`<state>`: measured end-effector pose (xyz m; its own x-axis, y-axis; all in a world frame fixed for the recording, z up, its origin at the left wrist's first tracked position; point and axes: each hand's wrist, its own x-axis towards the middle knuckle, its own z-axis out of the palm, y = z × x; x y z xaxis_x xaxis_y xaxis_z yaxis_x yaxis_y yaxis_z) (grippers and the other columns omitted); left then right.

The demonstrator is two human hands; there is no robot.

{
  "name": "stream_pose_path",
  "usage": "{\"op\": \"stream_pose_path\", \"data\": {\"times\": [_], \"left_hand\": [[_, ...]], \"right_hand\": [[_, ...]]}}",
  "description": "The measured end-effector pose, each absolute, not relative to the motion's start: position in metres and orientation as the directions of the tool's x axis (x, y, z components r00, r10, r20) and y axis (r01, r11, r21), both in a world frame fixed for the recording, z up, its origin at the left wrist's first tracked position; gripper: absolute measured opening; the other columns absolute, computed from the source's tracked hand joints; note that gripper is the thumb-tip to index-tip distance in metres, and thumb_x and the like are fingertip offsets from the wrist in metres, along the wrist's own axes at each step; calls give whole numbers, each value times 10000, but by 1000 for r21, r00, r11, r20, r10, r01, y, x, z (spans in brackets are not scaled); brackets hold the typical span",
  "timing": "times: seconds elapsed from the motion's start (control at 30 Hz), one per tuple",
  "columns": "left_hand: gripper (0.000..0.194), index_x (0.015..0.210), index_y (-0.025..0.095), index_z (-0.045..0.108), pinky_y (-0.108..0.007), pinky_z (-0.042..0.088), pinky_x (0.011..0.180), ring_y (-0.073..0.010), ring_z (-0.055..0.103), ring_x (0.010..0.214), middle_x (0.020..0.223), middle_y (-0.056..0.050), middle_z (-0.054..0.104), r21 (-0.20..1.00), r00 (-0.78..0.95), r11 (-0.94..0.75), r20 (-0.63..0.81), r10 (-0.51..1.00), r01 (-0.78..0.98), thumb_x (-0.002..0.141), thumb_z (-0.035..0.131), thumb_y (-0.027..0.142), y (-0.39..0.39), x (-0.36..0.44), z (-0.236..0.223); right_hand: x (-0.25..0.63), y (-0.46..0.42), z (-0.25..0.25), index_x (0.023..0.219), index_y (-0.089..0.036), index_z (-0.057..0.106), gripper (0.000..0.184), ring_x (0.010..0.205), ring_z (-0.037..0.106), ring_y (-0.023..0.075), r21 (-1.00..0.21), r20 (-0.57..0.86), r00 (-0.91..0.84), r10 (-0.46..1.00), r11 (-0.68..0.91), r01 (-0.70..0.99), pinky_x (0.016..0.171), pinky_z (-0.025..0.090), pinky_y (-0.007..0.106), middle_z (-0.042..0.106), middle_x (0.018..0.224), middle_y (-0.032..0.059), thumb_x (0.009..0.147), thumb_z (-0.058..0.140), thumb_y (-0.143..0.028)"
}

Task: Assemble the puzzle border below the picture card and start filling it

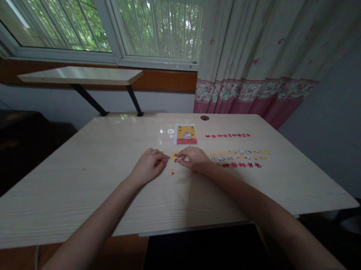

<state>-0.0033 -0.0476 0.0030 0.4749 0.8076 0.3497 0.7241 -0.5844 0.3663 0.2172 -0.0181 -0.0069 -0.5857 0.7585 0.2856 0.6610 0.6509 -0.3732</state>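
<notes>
Both hands meet over the middle of the desk, around a small yellow jigsaw puzzle piece [174,156] with red marks. My right hand [194,157] pinches at this piece between thumb and index finger. From the other side comes my left hand [150,165], its fingers curled and the tips pressed together close to the piece's left edge; what they hold, if anything, is too small to see. A loose yellow-and-red piece [172,172] lies just below. Behind the hands rests a picture card [185,134] with a white cartoon animal on yellow and red. Another piece is partly hidden behind my left hand.
Right of my hands, puzzle pieces lie in rows: a red row [229,135] at the back, yellow and white pieces [244,152] nearer, and another red row [242,165]. A raised shelf [83,75] stands back left. A curtain [243,67] hangs behind the desk [80,176].
</notes>
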Motion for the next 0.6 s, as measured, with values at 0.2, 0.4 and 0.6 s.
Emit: {"op": "stream_pose_path", "data": {"times": [0.2,0.4,0.6], "left_hand": [[303,1059,183,712,-350,417,737,-217,521,793,798,-78,589,298,532,-609,303,790,735,879,471,219,-48,-3,1],[316,1084,208,706,-339,416,740,-208,507,808,831,-73,567,252,582,-647,290,760,719,884,462,198,-49,-2,4],[317,1082,211,704,-346,415,745,-213,502,820,840,-74,561,216,599,-656,277,752,724,874,467,178,-50,-2,6]], "right_hand": [[213,-19,-5,1003,-201,705,222,843,627,156,-393,208,-572,794,603,694,765,437,268,712,857,21,838,631,-330],[213,-19,-4,1006,-198,704,235,842,617,155,-378,211,-576,790,609,697,773,431,272,701,861,30,848,624,-352],[218,-20,-3,1041,-200,698,242,854,602,156,-354,229,-608,760,647,676,787,428,271,693,895,41,854,622,-333]]}}
